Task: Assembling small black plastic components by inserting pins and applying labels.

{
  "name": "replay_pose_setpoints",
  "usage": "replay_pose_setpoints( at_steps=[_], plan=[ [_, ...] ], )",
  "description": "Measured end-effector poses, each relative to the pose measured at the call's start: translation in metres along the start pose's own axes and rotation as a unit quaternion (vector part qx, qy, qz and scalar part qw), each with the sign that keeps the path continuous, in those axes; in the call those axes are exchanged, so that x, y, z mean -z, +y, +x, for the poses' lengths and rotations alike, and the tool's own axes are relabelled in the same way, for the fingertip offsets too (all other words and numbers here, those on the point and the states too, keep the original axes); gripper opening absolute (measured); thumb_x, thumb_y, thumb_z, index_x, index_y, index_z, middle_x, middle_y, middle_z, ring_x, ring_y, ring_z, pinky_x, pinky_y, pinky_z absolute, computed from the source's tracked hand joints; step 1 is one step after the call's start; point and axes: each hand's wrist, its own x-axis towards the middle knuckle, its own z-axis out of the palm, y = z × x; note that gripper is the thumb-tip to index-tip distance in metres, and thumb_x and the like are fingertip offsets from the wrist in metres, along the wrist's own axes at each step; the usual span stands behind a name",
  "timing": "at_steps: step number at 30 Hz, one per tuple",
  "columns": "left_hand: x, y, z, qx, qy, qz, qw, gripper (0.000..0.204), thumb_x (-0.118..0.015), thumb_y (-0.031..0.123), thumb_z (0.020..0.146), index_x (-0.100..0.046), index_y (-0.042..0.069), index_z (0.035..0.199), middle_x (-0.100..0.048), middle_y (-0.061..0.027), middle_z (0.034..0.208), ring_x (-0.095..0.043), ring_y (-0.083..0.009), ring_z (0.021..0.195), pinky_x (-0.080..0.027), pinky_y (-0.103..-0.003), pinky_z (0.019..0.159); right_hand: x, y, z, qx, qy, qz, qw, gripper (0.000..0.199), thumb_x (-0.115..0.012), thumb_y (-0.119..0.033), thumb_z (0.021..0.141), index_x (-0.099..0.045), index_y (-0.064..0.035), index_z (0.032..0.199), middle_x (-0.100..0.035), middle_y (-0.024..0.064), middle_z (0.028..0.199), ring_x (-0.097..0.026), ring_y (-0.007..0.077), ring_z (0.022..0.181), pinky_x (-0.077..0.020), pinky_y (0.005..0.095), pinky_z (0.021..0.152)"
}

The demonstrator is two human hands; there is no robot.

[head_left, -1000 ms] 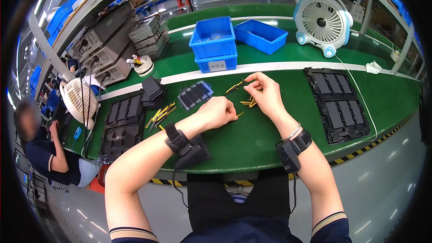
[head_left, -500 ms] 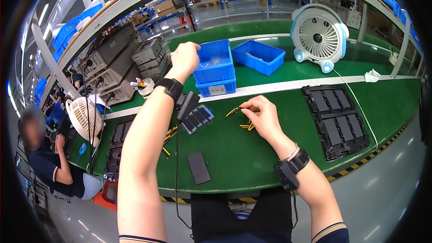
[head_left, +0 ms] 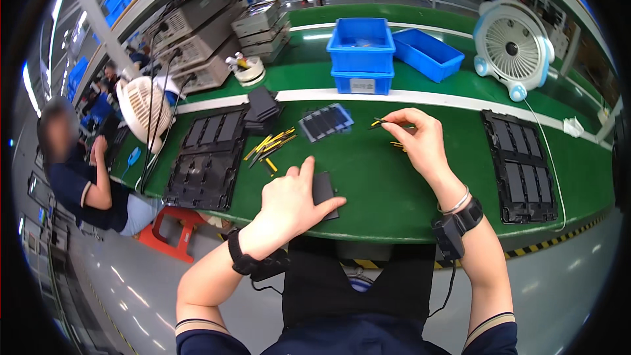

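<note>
A green bench [head_left: 381, 184], edged with striped tape [head_left: 559, 239], was set above a glossy grey floor [head_left: 151, 302] in a workshop lined with racks. With twelve o'clock taken as the far side and the middle of the view as the hub, blue bins [head_left: 361, 46] were placed at one, a white and pale-blue fan [head_left: 513, 49] at two, and a co-worker [head_left: 92, 181] was seated at nine. At six o'clock, near the front edge, a dark slab [head_left: 321, 187] was partly covered by the left hand [head_left: 289, 200], its fingers spread apart and its thumb stretched across the lower end. The slab's long axis was aligned close to a twelve-to-six line. At two o'clock, a black-and-yellow strip [head_left: 376, 123] was pinched between the thumb and forefinger of the right hand [head_left: 420, 141], its long axis slanted and its free end pointed toward eight. The slab was flat and rectangular, the strip slim and narrow. Loose strips [head_left: 273, 144] were scattered between nine and ten, near a stack of dark slabs [head_left: 263, 104]. Moulded black trays [head_left: 197, 171], ridged into compartments, were laid at nine and three, with slabs seated inside.
</note>
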Motion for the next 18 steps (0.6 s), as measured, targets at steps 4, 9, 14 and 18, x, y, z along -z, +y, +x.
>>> replay_pose_setpoints(
  at_steps=[4, 9, 14, 18],
  plan=[
    [-0.007, -0.012, -0.003, -0.059, 0.080, -0.059, 0.993, 0.087, -0.071, 0.041, 0.070, -0.032, 0.003, 0.138, -0.057, -0.0177, 0.093, -0.061, -0.0315, 0.087, -0.051, -0.039, 0.075, -0.006, -0.012, -0.001, 0.055, -0.024, -0.029, 0.998, 0.015, -0.069, -0.002, 0.076, -0.069, -0.0031, 0.091, -0.068, 0.0073, 0.082, -0.064, 0.0132, 0.077, -0.0525, 0.0269, 0.069],
    [-0.006, -0.039, 0.017, -0.104, -0.063, -0.286, 0.950, 0.060, -0.079, 0.026, 0.067, -0.053, 0.000, 0.115, -0.055, -0.0044, 0.078, -0.054, -0.0125, 0.064, -0.044, -0.026, 0.058, -0.019, -0.034, -0.003, 0.007, -0.122, -0.038, 0.992, 0.024, -0.068, -0.002, 0.077, -0.068, -0.0042, 0.100, -0.067, 0.0055, 0.080, -0.061, 0.0101, 0.072, -0.0507, 0.0246, 0.066],
    [-0.019, -0.032, 0.007, -0.088, -0.125, -0.643, 0.750, 0.015, -0.069, 0.007, 0.080, -0.059, -0.001, 0.089, -0.062, -0.0002, 0.079, -0.058, -0.0043, 0.069, -0.047, -0.018, 0.063, -0.018, -0.045, 0.004, 0.010, -0.145, 0.031, 0.989, 0.012, -0.069, -0.006, 0.078, -0.069, -0.0010, 0.090, -0.066, 0.0032, 0.084, -0.060, 0.0093, 0.077, -0.0484, 0.0230, 0.066],
    [-0.047, -0.002, 0.003, -0.063, 0.039, -0.774, 0.629, 0.024, -0.064, -0.003, 0.082, -0.051, 0.000, 0.102, -0.061, -0.0059, 0.094, -0.060, -0.0097, 0.087, -0.050, -0.023, 0.077, -0.020, -0.043, 0.001, -0.021, -0.153, 0.102, 0.983, 0.014, -0.069, -0.011, 0.079, -0.070, -0.0022, 0.089, -0.065, 0.0040, 0.083, -0.059, 0.0120, 0.078, -0.0483, 0.0272, 0.069]
  ],
)
